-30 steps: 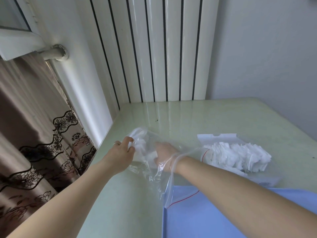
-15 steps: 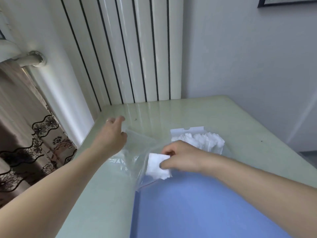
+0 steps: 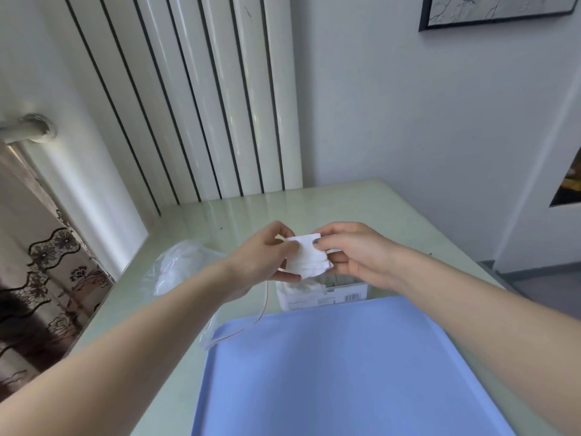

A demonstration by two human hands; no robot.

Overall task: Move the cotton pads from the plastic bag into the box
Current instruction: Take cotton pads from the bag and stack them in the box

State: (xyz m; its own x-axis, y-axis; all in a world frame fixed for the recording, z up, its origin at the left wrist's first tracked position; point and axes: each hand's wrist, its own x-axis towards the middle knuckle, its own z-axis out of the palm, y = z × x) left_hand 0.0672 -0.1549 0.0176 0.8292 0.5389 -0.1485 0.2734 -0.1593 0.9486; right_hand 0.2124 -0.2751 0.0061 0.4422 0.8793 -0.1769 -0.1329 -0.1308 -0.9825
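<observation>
Both my hands hold a small stack of white cotton pads [image 3: 306,258] in the air above the table. My left hand [image 3: 265,258] pinches its left side and my right hand [image 3: 352,251] pinches its right side. Directly below the stack stands the clear box [image 3: 323,294], partly filled with white pads, a barcode label on its front. The clear plastic bag [image 3: 185,269] lies to the left on the table with more white pads inside; its red-lined mouth reaches onto the blue tray.
A blue tray [image 3: 345,372] fills the near part of the pale green table [image 3: 408,221]. A white radiator stands behind the table's far edge, a patterned curtain hangs at the left, and a grey wall runs along the right.
My right hand pulled pads out of the bag and lifted them. My left hand let go of the bag and joined it on the stack above the box. The view swung to the right.
</observation>
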